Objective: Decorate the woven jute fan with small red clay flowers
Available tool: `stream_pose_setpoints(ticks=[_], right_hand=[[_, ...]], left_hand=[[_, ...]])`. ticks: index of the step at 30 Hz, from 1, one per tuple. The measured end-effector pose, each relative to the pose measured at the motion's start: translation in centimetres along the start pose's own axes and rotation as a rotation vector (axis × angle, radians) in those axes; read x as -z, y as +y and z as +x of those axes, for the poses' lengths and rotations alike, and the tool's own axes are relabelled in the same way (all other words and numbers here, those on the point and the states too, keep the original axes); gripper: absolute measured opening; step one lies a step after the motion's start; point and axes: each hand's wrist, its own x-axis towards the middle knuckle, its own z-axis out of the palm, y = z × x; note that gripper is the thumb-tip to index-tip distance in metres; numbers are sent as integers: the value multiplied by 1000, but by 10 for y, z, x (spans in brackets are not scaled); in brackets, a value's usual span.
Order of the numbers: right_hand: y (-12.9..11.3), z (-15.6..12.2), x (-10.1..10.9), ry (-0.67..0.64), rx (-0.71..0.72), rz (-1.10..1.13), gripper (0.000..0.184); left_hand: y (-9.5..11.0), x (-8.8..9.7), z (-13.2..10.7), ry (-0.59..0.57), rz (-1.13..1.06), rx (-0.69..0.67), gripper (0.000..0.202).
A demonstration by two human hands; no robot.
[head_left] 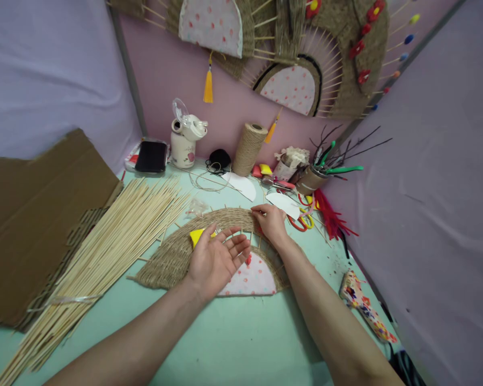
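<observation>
A half-round woven fan (165, 257) of brown twine on thin sticks lies flat on the table, with a white, red-dotted half-disc (251, 279) at its base. My left hand (215, 262) is over the fan, palm up and fingers spread, with nothing gripped. Behind its thumb shows a yellow piece (197, 236), partly hidden. A small red bit (248, 259) sits by the fingertips on the dotted half-disc. My right hand (270, 221) has its fingers pinched together at the fan's upper outer edge. What is between those fingertips is too small to make out.
A bundle of thin sticks (116, 246) and cardboard (36, 214) lie at left. Along the back stand a twine spool (249, 147), a white jar (183, 150) and a pot of tools (312, 179). Scissors (301, 221) and a flower-patterned glue gun (366, 305) lie at right.
</observation>
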Motion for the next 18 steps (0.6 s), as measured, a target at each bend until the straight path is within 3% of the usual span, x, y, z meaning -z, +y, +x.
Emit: stream_pose_setpoints(ticks=[18], right_hand=[[-14,2,-6,-30,83,-101,18]], left_hand=[[-1,2,0,22,20,23,34]])
